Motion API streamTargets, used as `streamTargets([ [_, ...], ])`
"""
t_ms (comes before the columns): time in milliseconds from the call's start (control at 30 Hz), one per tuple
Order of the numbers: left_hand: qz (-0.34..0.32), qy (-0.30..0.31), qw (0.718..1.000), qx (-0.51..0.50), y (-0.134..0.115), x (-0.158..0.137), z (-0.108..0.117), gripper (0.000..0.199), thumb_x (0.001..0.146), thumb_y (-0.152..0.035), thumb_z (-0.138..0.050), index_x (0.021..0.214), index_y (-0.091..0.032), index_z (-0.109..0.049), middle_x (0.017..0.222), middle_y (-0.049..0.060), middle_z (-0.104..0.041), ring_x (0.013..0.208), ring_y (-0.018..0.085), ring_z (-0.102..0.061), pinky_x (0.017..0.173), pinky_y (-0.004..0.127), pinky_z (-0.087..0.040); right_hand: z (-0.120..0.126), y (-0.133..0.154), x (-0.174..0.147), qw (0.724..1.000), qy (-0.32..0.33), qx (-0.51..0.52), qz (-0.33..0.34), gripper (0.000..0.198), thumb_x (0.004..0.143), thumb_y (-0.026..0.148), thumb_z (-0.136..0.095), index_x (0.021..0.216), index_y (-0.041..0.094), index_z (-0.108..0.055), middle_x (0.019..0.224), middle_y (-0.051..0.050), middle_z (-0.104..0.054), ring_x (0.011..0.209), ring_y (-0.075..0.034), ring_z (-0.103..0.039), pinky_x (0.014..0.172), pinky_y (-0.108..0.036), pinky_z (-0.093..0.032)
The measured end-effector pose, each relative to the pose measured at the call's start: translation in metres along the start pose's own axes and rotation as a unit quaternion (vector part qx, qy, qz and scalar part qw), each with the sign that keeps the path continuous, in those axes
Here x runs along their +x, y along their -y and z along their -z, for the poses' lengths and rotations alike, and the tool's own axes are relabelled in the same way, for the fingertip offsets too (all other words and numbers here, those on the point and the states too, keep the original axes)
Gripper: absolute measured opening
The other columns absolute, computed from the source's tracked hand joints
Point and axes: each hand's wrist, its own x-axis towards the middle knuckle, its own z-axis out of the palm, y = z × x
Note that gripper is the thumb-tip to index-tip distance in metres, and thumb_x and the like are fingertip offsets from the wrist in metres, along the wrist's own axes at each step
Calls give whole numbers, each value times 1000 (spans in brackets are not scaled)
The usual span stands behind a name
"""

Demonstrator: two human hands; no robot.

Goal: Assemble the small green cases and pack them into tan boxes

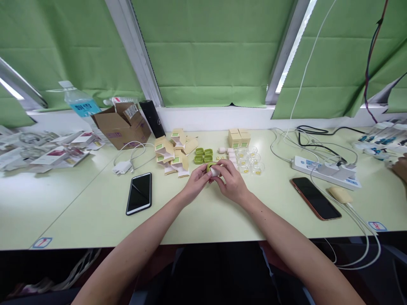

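Note:
Above the table's middle, my left hand and my right hand meet with bent fingers around a small green-and-white container. Its green part faces the left fingers and its white part the right; my fingers hide the rest. Just behind are several square green cups in a cluster. Beside them lie tiny yellow rings and pale pink blocks. Several clear round plastic cups with yellow spots stand right of these. Opened cream cardboard boxes are heaped to the left, and closed cream boxes stand at the back.
A phone and white charger lie left, before a brown carton, a black cylinder and a bottle. Rightward are another phone, a power strip with trailing cables, and another person's hand.

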Motion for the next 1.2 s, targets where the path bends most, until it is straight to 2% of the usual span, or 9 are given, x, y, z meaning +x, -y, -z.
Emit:
streamTargets([
  [267,6,-11,1000,-17,-7,-2,-4,43,83,-48,-86,108,-16,-74,91,3,-63,77,13,-51,69,26,-43,-1,0,1,1000,0,-5,11,32,105,19,-52,137,18,-59,122,-18,-63,113,-28,-69,88,-43,-66],
  [533,-10,-9,1000,16,2,0,3,43,85,-51,-83,106,-16,-72,91,3,-62,76,12,-52,69,27,-44,-2,0,0,1000,9,-22,7,32,106,19,-51,137,18,-58,122,-18,-65,114,-28,-68,86,-41,-66],
  [833,-25,1,998,49,5,0,5,51,87,-52,-81,121,-15,-72,90,4,-63,76,13,-52,70,28,-46,-1,-5,-3,1000,11,-8,17,35,104,17,-53,139,19,-56,124,-19,-64,114,-28,-69,83,-40,-66],
  [1033,-19,-7,999,34,3,-2,3,48,87,-50,-81,120,-16,-73,99,7,-66,79,14,-53,71,27,-45,-1,-1,-1,1000,19,-10,-8,29,105,19,-50,133,20,-59,122,-18,-65,111,-27,-71,86,-42,-67],
  [1200,-15,-12,999,35,5,-2,4,49,87,-51,-81,121,-16,-73,101,7,-67,80,14,-53,72,28,-45,-1,-1,-1,1000,-1,-6,17,30,104,16,-52,133,18,-58,122,-19,-64,111,-27,-70,85,-41,-66],
])
